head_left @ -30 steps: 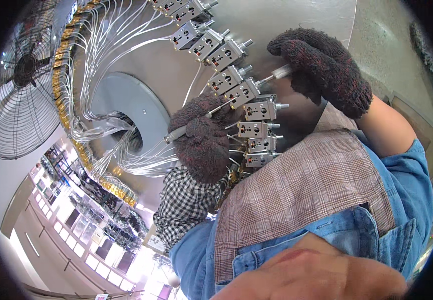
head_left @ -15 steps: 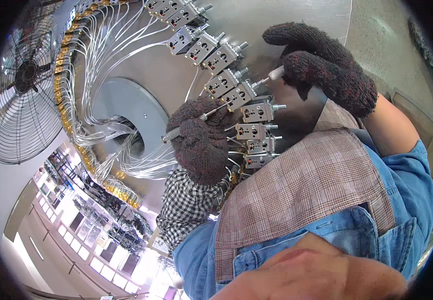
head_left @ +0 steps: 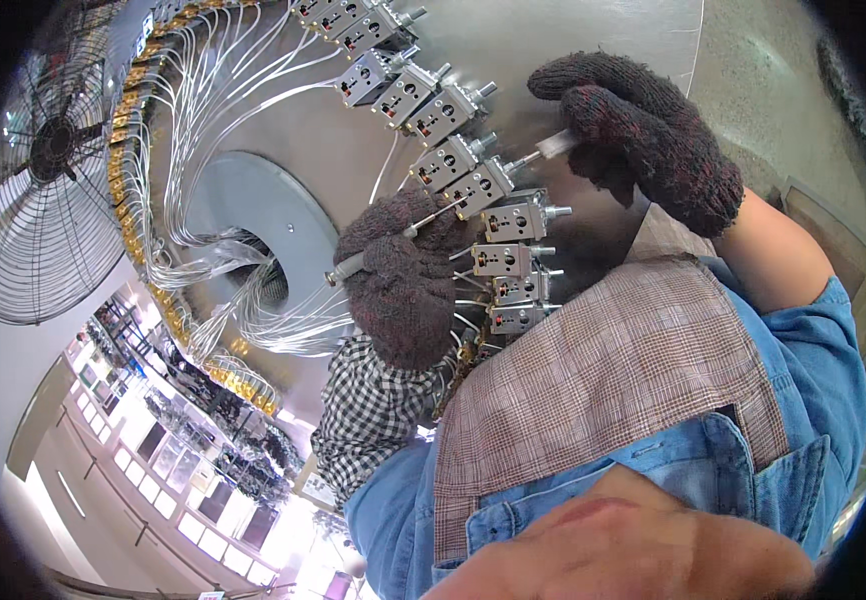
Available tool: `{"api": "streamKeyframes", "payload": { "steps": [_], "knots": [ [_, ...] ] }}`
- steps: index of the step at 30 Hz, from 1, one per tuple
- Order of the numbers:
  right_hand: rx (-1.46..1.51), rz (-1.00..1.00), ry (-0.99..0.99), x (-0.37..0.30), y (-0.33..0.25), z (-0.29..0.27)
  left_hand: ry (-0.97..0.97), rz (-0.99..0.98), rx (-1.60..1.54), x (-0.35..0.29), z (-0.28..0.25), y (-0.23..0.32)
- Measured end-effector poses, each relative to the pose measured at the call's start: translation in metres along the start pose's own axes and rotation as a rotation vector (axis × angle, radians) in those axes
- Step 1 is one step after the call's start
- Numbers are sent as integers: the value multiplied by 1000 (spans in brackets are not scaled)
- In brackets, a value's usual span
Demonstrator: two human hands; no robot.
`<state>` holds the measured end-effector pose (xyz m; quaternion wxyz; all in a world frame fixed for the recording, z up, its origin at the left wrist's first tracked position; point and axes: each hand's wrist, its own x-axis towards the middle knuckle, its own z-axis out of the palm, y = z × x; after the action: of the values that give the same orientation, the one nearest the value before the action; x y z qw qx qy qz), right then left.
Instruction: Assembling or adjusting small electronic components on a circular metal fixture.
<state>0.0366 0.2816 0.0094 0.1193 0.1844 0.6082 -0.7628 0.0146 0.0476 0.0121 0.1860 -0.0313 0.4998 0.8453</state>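
My left hand (head_left: pixel 401 285), in a dark knitted glove with a checked sleeve cover behind it, is closed around a slim screwdriver (head_left: pixel 349 268) with a pale grey handle. Its thin shaft runs up to the face of a small metal control unit (head_left: pixel 478 188), one of several in a curved row. On the other side of that unit, my right hand (head_left: pixel 643 140), gloved alike, pinches a short whitish cylinder (head_left: pixel 556 145) in line with the unit's protruding shaft (head_left: pixel 523 161). Whether the cylinder is pushed fully onto the shaft I cannot tell.
The units stand on a round metal table (head_left: pixel 593 25). Bundles of white wires (head_left: pixel 188 130) run into a hole in a grey central disc (head_left: pixel 298 215). Brass-coloured fittings (head_left: pixel 125 185) line the curved far-left edge. A caged fan (head_left: pixel 48 230) stands at the left.
My right hand has tilted and shifted slightly, turning the whitish cylinder a little. My left hand and the screwdriver stay almost in place.
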Motion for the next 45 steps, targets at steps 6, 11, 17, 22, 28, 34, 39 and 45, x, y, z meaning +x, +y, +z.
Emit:
{"api": "streamKeyframes", "payload": {
  "steps": [6, 11, 17, 22, 28, 34, 39, 45],
  "knots": [
    [29, -148, -98, -2, 7, -4, -56, -52, -81, 0, 3, 6],
    [-31, -206, -60, -17, 9, -13, -157, -120, -28, -3, 0, 11],
    [-469, -638, 45, -50, 17, -13, 25, -210, -39, -21, -19, 2],
    [-482, -535, -5, -62, 23, -17, -299, -101, 797, -9, -13, 9],
    [-433, -557, 45, -66, 31, -8, -164, -142, -2, -10, -8, -1],
    [-625, -682, -28, -64, 35, -6, -106, -152, -40, -10, -14, -2],
    [-774, -704, 3, -66, 34, -8, -159, -119, -28, -8, -16, -3],
    [-370, -450, 2, -72, 34, -5, -95, -143, -23, -10, -9, -2]
  ]
}}
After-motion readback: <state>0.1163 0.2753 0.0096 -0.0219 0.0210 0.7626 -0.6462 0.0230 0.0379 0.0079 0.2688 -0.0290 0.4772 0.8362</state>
